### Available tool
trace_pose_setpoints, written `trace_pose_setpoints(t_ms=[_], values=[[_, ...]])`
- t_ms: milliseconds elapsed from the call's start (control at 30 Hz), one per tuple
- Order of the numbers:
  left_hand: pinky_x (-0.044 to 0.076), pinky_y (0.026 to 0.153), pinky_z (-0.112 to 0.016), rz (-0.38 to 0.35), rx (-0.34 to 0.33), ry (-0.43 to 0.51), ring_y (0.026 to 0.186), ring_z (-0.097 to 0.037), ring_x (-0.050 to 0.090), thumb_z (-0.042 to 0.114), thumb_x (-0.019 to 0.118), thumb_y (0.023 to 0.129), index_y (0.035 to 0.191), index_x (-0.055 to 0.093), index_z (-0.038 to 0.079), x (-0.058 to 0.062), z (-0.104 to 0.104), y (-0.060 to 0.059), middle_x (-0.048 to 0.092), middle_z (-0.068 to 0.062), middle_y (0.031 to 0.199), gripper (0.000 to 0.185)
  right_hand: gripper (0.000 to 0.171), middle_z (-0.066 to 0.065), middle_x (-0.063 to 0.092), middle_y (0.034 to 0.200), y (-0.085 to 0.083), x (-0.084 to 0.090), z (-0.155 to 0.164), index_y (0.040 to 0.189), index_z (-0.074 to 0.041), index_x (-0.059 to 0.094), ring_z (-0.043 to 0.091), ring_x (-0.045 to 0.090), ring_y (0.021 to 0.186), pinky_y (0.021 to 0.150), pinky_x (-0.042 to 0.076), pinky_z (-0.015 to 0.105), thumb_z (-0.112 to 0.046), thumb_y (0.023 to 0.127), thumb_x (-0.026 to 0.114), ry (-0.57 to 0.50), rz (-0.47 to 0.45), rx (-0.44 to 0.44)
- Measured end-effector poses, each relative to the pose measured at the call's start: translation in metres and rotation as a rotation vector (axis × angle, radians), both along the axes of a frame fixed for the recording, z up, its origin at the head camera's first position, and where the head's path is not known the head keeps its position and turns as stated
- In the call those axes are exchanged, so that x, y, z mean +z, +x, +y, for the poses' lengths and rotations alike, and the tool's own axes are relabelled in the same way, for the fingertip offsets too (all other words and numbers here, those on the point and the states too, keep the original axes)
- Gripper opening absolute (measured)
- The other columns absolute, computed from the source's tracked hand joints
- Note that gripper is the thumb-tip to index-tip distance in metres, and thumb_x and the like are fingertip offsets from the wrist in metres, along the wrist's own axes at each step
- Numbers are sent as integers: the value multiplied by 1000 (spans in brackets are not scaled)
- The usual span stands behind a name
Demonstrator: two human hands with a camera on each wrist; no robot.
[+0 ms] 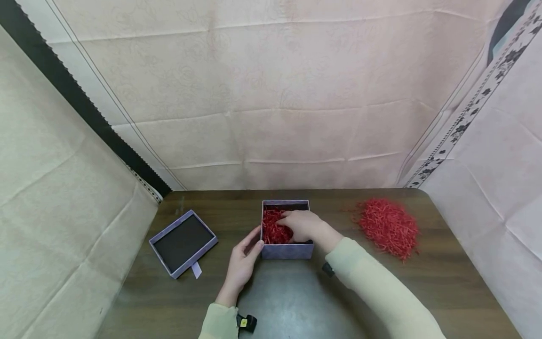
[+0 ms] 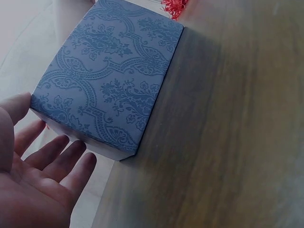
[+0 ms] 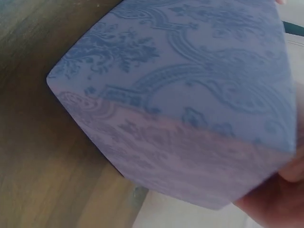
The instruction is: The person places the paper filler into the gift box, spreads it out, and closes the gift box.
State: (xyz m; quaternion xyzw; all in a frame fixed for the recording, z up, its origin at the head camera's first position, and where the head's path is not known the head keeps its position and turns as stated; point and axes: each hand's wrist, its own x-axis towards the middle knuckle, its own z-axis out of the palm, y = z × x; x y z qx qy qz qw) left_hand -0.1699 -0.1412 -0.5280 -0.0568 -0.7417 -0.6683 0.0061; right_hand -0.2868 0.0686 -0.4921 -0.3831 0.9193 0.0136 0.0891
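A box (image 1: 288, 252) with blue-lilac patterned paper outside and a dark inside stands upright on the table, partly filled with red paper shreds (image 1: 273, 230). My left hand (image 1: 243, 263) touches its left side, thumb tip at the near left corner. In the left wrist view those fingers (image 2: 78, 171) are spread loosely along the box wall. From the right, my right hand (image 1: 302, 225) reaches over the rim into the box, its fingers spread on the shreds. The right wrist view shows mostly the box's patterned outside (image 3: 180, 95), with part of the hand (image 3: 270, 199) at the right edge.
A matching lid (image 1: 184, 242) lies on the left of the wooden table (image 1: 338, 301), dark inside up, with a small ribbon tab. On the right is a loose heap of red shreds (image 1: 388, 227). Pale cloth hangings (image 1: 275, 94) surround the table's back and sides.
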Motion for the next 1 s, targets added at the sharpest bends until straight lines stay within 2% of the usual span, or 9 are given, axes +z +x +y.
trace_pose_setpoints(t_ms=[167, 333, 533, 633, 733, 900, 1000], values=[[39, 109, -37, 10, -1, 5, 136, -18, 45, 26, 61, 101, 146, 51, 9, -1, 1, -1, 50, -3, 148, 49, 62, 8, 57, 140, -1, -3, -5, 136, -22, 64, 25, 60, 121, 92, 54, 44, -39, 79, 83, 10, 32, -43], [39, 109, -37, 20, 1, 11, 136, -18, 46, 15, 59, 102, 146, 51, 8, -2, 1, -2, 50, -5, 148, 45, 58, 8, 59, 137, -4, 1, -5, 135, -20, 65, 25, 61, 118, 93, 53, 44, -39, 82, 81, -23, 48, -68], [39, 109, -37, -1, -2, 3, 137, -17, 45, 24, 60, 101, 146, 51, 10, -1, 0, -2, 50, -1, 148, 48, 62, 6, 56, 140, -8, 15, 1, 139, -23, 61, 23, 56, 124, 99, 49, 44, -46, 84, 78, -133, -21, -22], [39, 109, -38, -5, 0, -2, 137, -18, 45, 26, 60, 101, 146, 51, 10, 0, -1, -2, 50, -2, 149, 49, 67, 5, 51, 147, -10, 22, 2, 142, -24, 58, 23, 50, 132, 105, 44, 44, -40, 81, 82, -169, -105, 32], [39, 109, -38, -3, 3, -3, 137, -19, 45, 23, 60, 101, 146, 51, 10, 0, -1, -2, 50, -2, 148, 48, 72, 6, 45, 152, -11, 24, 3, 143, -27, 56, 25, 46, 135, 103, 46, 43, -26, 77, 86, -130, -145, 77], [39, 109, -36, -1, -2, 13, 137, -17, 45, 26, 61, 101, 146, 51, 11, -2, -1, -2, 50, -2, 148, 50, 72, 4, 48, 150, -9, 13, 2, 140, -31, 59, 23, 51, 130, 91, 54, 40, -10, 76, 82, -20, -98, 57], [38, 109, -35, -1, -2, 26, 137, -18, 45, 24, 61, 101, 146, 51, 10, -3, 0, -2, 50, -3, 148, 49, 66, 3, 55, 144, -10, 4, 1, 136, -30, 63, 22, 56, 126, 92, 54, 40, -8, 76, 81, -19, -62, 17]])
